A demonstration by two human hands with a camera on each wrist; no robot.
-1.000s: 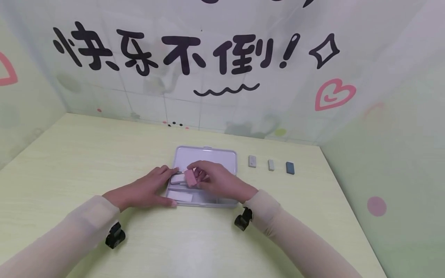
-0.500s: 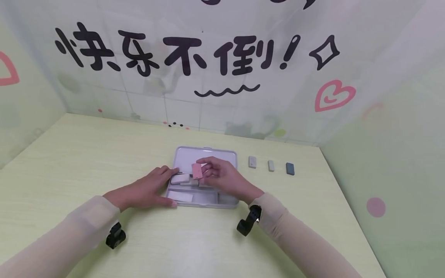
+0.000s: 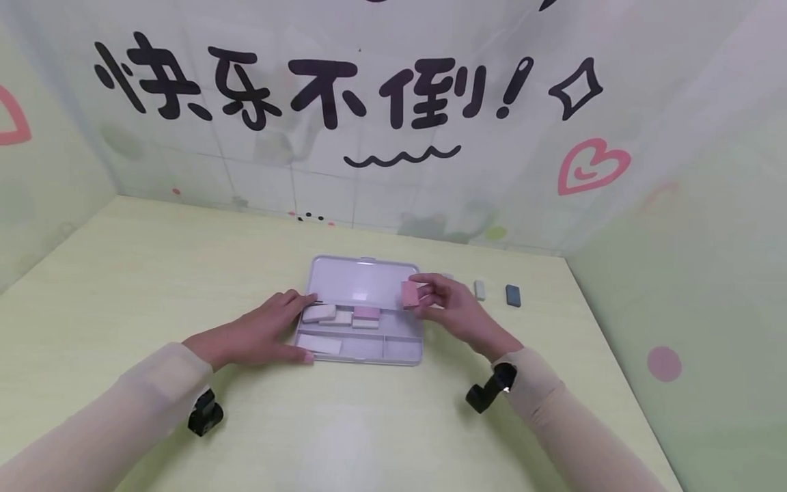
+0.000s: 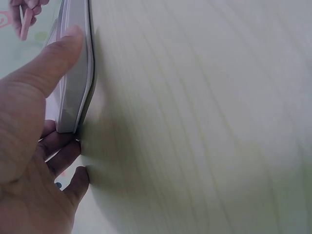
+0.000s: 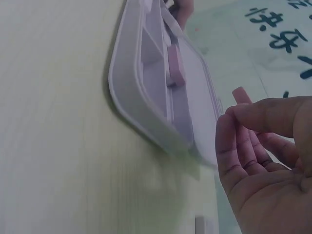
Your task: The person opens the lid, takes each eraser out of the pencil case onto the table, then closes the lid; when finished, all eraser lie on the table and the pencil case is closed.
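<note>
Between thumb and fingertips my right hand (image 3: pixel 455 307) pinches a pink eraser (image 3: pixel 409 295), raised over the right end of an open pale lilac pencil case (image 3: pixel 402 350). The same eraser (image 5: pixel 241 95) shows partly behind the fingers in the right wrist view. My left hand (image 3: pixel 264 331) grips the case's left end, its thumb along the front wall and its fingers around the side. Inside the case's back compartment lie a white eraser (image 3: pixel 319 313), a cream block (image 3: pixel 338 319) and a pink block (image 3: pixel 366 312) above a white one. A flat white block (image 3: pixel 321 344) lies in the front compartment.
Right of the case, a pale grey block (image 3: pixel 479 290) and a blue block (image 3: pixel 513 296) lie on the table (image 3: pixel 258 424). Another grey block (image 3: pixel 447 276) is mostly covered by my right hand. A printed wall (image 3: pixel 246 171) borders the table's back.
My right hand has carried the pink eraser up and to the right, away from the other blocks in the case. The pink block left inside has come into sight. My left hand stays put.
</note>
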